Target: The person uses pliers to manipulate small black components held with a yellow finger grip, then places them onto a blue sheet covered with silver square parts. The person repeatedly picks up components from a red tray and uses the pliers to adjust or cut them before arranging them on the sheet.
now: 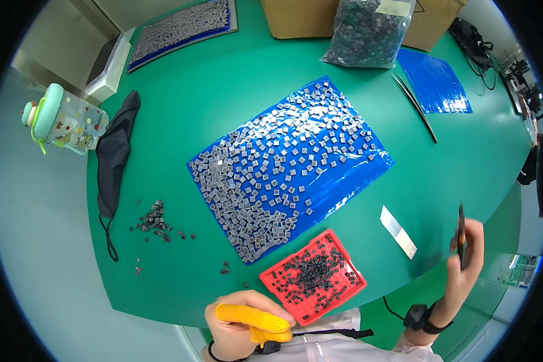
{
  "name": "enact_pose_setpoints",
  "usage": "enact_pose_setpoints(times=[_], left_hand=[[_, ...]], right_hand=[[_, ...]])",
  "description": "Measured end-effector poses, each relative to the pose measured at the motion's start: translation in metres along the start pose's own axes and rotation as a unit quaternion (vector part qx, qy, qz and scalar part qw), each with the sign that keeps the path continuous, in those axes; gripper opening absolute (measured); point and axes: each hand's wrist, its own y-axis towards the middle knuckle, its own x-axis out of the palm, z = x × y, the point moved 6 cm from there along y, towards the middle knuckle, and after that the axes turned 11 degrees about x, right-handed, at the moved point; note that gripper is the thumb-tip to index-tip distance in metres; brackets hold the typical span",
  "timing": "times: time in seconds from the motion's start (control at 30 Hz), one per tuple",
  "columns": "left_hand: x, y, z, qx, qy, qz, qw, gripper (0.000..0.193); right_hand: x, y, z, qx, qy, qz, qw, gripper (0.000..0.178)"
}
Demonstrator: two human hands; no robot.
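Observation:
My left hand (244,326), with yellow covers on some fingers, is curled closed at the near table edge. Its fingertips come up to the lower left corner of a red tray (271,276); what they pinch, if anything, is hidden. Small black pieces (315,274) lie heaped and scattered in the tray. Off to the right, my raised right hand (469,247) grips a slim dark tool with an orange part (461,235), seen edge-on. Beyond the tray lies a shiny blue sheet (344,187) covered with small grey square pieces (250,226), densest at its left.
Loose dark pieces (154,220) and a black face mask (114,157) lie left, beside a clear bottle (72,123). Behind stand a filled plastic bag (368,36), a cardboard box (298,18) and a loaded sheet (184,30). Tweezers (416,108), another blue sheet (434,81) and a pale strip (398,232) lie right.

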Motion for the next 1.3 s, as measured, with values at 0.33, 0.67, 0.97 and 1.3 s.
enact_pose_setpoints(times=[0.33, 0.67, 0.97, 1.3], left_hand=[[0.001, -0.023, -0.019, -0.069, -0.060, 0.070, 0.993, 0.049], [-0.001, -0.021, -0.025, 0.008, -0.023, 0.031, 0.999, 0.049], [-0.002, -0.024, -0.022, -0.006, -0.067, 0.054, 0.996, 0.041], [-0.001, -0.023, -0.016, -0.039, -0.017, 0.002, 0.999, 0.032]], right_hand=[[0.089, -0.049, -0.071, -0.176, -0.002, -0.244, 0.954, 0.047], [0.095, -0.049, -0.076, -0.185, -0.016, -0.250, 0.950, 0.051], [0.092, -0.055, -0.082, -0.232, -0.055, -0.216, 0.947, 0.053], [0.090, -0.057, -0.077, -0.239, -0.018, -0.183, 0.953, 0.047]])
